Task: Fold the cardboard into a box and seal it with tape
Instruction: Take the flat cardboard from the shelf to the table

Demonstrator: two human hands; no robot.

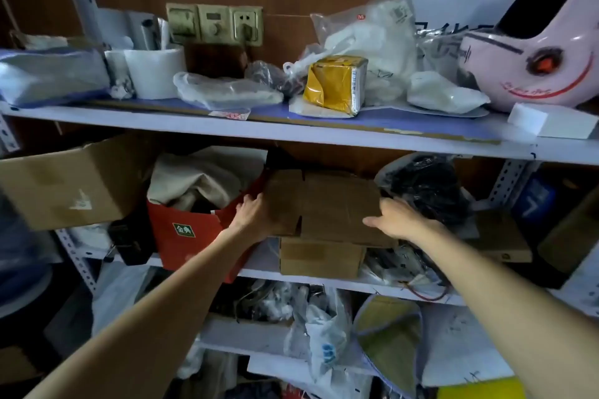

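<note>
Flattened brown cardboard (324,204), creased and slotted into panels, is lying on a smaller closed carton (321,257) on the middle shelf (389,290) of a white metal rack. The left hand (251,215) is gripping the cardboard's left edge, fingers curled around it; the right hand (393,217) is pressing its right edge, fingers partly spread. A red box (191,236) is sitting left of the cardboard, black bagged items (428,188) right, a pink helmet (531,52) above on the upper shelf.

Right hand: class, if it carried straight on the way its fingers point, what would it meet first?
The right hand points up and leftward against the flat cardboard, so it would press into that first. Depth is unclear, but the hand seems already to be touching its edge.
</note>
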